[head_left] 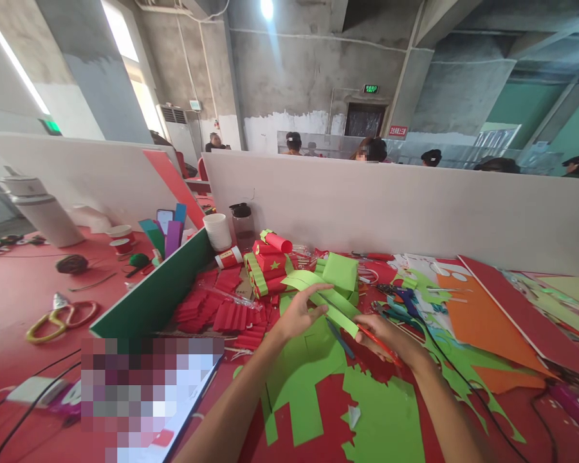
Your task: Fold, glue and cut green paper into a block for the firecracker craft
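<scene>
My left hand (300,314) pinches a long strip of light green paper (335,307) between thumb and fingers, above a large green sheet (302,379) on the red table. My right hand (385,335) is closed around red-handled scissors (375,341), whose blades meet the strip's lower end. A blue pen (340,339) lies between the two hands. Behind the strip stand folded green paper pieces (340,273) and a red and green paper model with a yellow star (270,263).
Red pleated paper scraps (222,312) lie to the left beside a green divider board (154,292). Orange card (482,315) and a dark red board (525,315) lie right. Yellow scissors (53,318), cups (217,230) and a white partition (390,206) surround the spot. People sit beyond it.
</scene>
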A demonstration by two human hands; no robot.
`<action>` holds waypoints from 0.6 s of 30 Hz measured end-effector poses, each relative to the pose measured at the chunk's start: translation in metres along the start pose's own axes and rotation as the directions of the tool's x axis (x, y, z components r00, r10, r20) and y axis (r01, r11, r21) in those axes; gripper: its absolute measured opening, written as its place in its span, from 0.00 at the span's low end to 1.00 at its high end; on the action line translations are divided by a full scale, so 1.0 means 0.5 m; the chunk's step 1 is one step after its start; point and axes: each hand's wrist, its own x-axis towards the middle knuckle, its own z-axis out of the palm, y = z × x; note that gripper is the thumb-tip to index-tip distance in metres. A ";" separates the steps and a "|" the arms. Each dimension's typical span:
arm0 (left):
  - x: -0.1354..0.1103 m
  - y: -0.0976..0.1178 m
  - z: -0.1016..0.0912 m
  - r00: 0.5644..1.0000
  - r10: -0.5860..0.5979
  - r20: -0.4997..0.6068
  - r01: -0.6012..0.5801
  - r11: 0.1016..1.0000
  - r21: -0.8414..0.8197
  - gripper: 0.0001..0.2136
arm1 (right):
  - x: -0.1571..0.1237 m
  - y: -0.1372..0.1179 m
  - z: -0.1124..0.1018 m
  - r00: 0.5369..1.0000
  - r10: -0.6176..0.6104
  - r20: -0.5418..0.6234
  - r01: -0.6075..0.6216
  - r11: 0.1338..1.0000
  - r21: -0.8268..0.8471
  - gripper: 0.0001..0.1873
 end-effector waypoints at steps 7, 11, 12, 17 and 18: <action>0.000 0.005 0.003 1.000 -0.024 -0.003 0.024 1.000 -0.001 0.27 | 0.002 -0.009 -0.001 0.999 0.015 -0.039 -0.017 0.999 -0.049 0.16; -0.001 0.004 -0.002 1.000 -0.016 -0.025 0.017 0.998 0.052 0.24 | 0.003 -0.010 -0.001 0.999 0.001 -0.043 -0.003 1.000 -0.031 0.14; -0.001 0.003 -0.005 0.999 -0.010 -0.040 0.013 0.997 0.071 0.23 | 0.003 -0.010 -0.001 0.999 -0.002 -0.039 0.001 1.000 -0.024 0.14; 0.001 -0.007 -0.015 0.993 0.047 -0.106 -0.036 0.994 0.103 0.20 | 0.002 -0.010 -0.003 1.000 0.003 -0.024 -0.004 1.000 -0.006 0.12; 0.002 -0.009 -0.016 0.992 0.056 -0.110 -0.045 0.994 0.102 0.20 | 0.001 -0.008 -0.003 1.000 0.003 -0.028 -0.004 1.000 -0.011 0.11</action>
